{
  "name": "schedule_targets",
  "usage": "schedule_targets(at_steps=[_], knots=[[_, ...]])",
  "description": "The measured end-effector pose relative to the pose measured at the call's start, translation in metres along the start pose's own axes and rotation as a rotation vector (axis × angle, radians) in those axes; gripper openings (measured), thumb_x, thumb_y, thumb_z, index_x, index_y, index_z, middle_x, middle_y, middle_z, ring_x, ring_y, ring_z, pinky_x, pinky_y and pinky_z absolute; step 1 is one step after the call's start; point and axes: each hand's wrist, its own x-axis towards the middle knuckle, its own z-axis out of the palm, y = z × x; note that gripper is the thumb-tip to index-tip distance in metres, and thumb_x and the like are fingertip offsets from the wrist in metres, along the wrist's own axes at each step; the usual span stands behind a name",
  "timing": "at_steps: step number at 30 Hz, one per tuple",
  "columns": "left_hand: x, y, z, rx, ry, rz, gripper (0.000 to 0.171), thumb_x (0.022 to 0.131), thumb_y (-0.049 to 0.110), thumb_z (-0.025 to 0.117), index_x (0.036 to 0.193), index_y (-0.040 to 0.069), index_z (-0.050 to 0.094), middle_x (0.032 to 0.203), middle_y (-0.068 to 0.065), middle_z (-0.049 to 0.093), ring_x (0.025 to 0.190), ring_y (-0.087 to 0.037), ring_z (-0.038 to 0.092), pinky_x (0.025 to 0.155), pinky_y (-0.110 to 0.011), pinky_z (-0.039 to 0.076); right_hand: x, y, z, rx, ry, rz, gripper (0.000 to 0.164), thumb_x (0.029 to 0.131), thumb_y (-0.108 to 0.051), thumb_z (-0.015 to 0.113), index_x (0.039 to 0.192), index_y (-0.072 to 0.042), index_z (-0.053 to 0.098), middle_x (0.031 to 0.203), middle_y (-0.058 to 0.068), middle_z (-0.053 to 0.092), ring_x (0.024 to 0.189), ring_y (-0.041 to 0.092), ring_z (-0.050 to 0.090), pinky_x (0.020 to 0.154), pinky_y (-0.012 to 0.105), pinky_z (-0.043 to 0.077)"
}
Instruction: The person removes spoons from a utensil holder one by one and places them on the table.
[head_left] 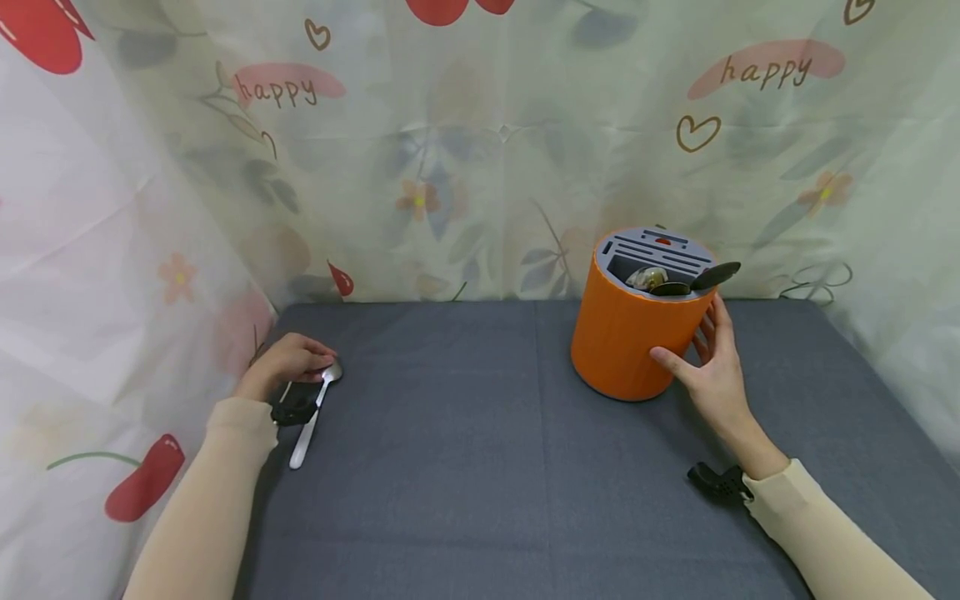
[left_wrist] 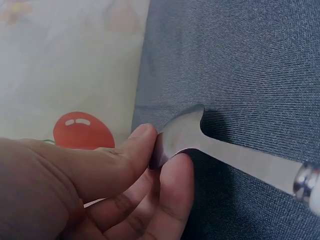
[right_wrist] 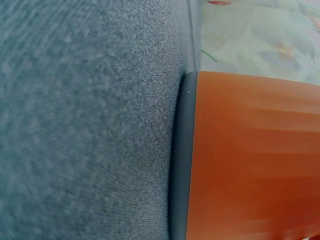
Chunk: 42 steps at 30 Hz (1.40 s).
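My left hand [head_left: 294, 360] pinches a spoon [head_left: 318, 414] by the end of its bowl, low over the left side of the table. In the left wrist view, thumb and fingertips meet at the metal bowl [left_wrist: 181, 131], with the handle running away to the right. My right hand [head_left: 712, 375] holds an orange knife and utensil holder [head_left: 626, 333] by its right side, thumb on the front and fingers round the side. The holder stands upright; its grey top has slots and a larger opening with dark utensil heads [head_left: 714, 276] sticking out. The right hand is hidden in the right wrist view.
A grey cloth [head_left: 450, 467] covers the table. Patterned curtains hang behind it [head_left: 487, 183] and along the left side [head_left: 90, 275]. The holder's dark base [right_wrist: 183, 160] sits on the cloth near the back edge.
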Motion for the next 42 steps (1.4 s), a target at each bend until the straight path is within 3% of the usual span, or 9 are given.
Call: schedule_targets(at_steps=[11, 18, 25, 30, 42], knots=[[0.0005, 0.0017, 0.0016, 0.071, 0.029, -0.028, 0.035, 0.106, 0.005, 0.06, 0.131, -0.018, 0.06, 0.101, -0.015, 0.067, 0.076, -0.01, 0.061, 0.067, -0.022, 0.057, 0.0001, 0.0007, -0.0002, 0.004, -0.001, 0.0, 0.105, 0.094, -0.005, 0.077, 0.167, -0.036, 0.008, 0.172, 0.001, 0.015, 0.157, 0.03, 0.021, 0.127, 0.053, 0.017], [-0.0017, -0.0024, -0.0022, 0.073, 0.02, 0.019, 0.032, 0.102, 0.006, 0.065, 0.126, -0.016, 0.063, 0.096, -0.012, 0.069, 0.074, -0.011, 0.066, 0.068, -0.023, 0.059, 0.0, 0.0003, 0.0006, 0.012, 0.001, -0.008, 0.105, 0.094, -0.003, 0.077, 0.167, -0.036, 0.008, 0.172, 0.001, 0.016, 0.157, 0.03, 0.022, 0.127, 0.05, 0.018], [-0.0063, 0.0041, -0.0019, 0.171, 0.026, 0.028, 0.039, 0.096, 0.008, 0.074, 0.127, -0.014, 0.065, 0.113, -0.024, 0.069, 0.084, -0.017, 0.073, 0.079, -0.034, 0.062, -0.0004, 0.0006, 0.0005, 0.014, 0.0, -0.012, 0.105, 0.094, -0.002, 0.076, 0.167, -0.036, 0.008, 0.172, 0.002, 0.016, 0.157, 0.029, 0.022, 0.128, 0.049, 0.019], [-0.0036, 0.0024, -0.0013, 0.215, 0.033, 0.025, 0.041, 0.093, 0.01, 0.078, 0.126, -0.014, 0.066, 0.11, -0.022, 0.07, 0.081, -0.016, 0.074, 0.077, -0.033, 0.062, -0.0004, -0.0001, 0.0009, 0.005, -0.003, -0.008, 0.104, 0.095, -0.004, 0.076, 0.167, -0.036, 0.008, 0.172, 0.001, 0.015, 0.157, 0.03, 0.021, 0.128, 0.05, 0.018], [-0.0074, -0.001, -0.0044, 0.215, 0.016, 0.025, 0.039, 0.096, 0.009, 0.075, 0.127, -0.012, 0.066, 0.127, -0.03, 0.064, 0.091, -0.023, 0.076, 0.084, -0.038, 0.062, -0.0015, -0.0007, 0.0006, 0.0, 0.001, -0.012, 0.104, 0.094, -0.004, 0.076, 0.167, -0.036, 0.008, 0.172, 0.002, 0.016, 0.157, 0.03, 0.022, 0.127, 0.049, 0.019]])
